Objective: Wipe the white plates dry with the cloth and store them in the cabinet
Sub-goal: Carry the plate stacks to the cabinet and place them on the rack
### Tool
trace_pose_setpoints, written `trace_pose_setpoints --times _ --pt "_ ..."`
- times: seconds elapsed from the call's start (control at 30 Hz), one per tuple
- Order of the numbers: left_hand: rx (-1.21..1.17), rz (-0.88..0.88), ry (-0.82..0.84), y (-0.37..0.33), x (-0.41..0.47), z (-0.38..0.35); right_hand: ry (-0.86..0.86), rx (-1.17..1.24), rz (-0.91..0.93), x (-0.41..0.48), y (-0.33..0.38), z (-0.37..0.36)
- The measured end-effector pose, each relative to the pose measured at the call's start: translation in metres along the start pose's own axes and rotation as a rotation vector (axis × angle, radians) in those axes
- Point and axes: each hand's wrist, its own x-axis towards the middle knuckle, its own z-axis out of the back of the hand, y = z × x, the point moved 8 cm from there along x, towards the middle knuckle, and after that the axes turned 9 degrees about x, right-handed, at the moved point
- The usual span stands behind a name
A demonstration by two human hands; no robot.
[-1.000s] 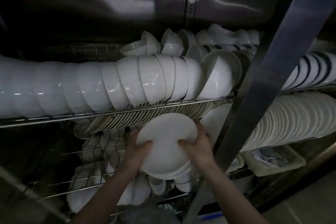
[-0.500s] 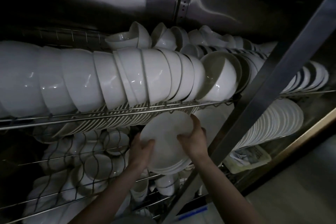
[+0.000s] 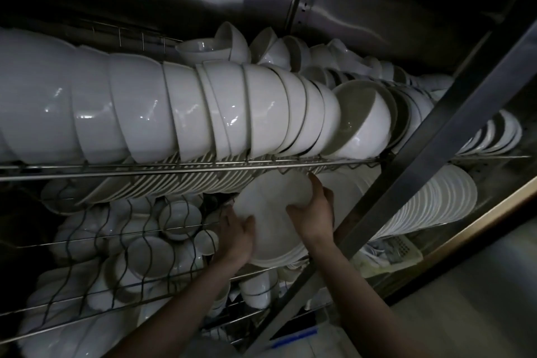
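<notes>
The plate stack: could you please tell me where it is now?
Centre of the head view: the plate stack sits between the left hand and right hand, just under the wire shelf holding bowls.

I pushed the stack of plates [image 3: 271,221] up and deeper into the cabinet [image 3: 406,9], until its top edge sat just under the front rail of the wire shelf [image 3: 145,169], beside the row of standing plates [image 3: 180,183]. The stack tilted over, so its face looked narrower than before. My right hand [image 3: 312,213] rode up its right edge towards the rail, and my left hand [image 3: 236,237] followed at the lower left rim. I leaned in closer to the bowls [image 3: 203,107].
</notes>
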Motion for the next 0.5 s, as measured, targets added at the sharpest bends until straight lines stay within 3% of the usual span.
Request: trace_pose_setpoints --times 0.17,0.3,0.5 --pt "0.062 0.012 -0.030 -0.005 -0.005 -0.002 -0.006 0.006 0.034 0.002 0.004 0.003" --pt "0.336 -0.007 -0.145 -0.009 -0.005 0.009 -0.003 -0.039 0.085 0.005 0.012 0.002" --pt "0.361 0.003 -0.111 -0.012 -0.007 -0.002 0.036 -0.157 0.141 0.010 0.021 0.001"
